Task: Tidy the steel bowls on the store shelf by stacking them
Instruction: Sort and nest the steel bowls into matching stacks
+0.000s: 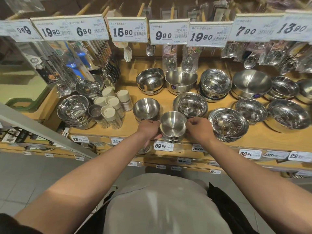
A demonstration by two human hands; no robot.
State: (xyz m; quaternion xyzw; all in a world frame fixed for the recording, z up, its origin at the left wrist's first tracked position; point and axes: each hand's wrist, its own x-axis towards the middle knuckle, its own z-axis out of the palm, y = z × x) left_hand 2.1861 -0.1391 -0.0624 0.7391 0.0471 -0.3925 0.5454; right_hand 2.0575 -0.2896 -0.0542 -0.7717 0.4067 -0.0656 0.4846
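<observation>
Right at the shelf's (pixel 253 141) front edge, both hands are on the small steel bowl (pixel 173 123), which sits atop a short stack of bowls (pixel 172 139). Left hand (pixel 149 130) curls its fingers round the bowl's left side; right hand (pixel 196 128) pinches the rim on the right. Just behind that bowl to the left stands a matte bowl (pixel 146 108), behind to the right a shiny bowl (pixel 192 104). Further back from it, two more bowls (pixel 166 81), and price tags (pixel 166 32) hanging above
</observation>
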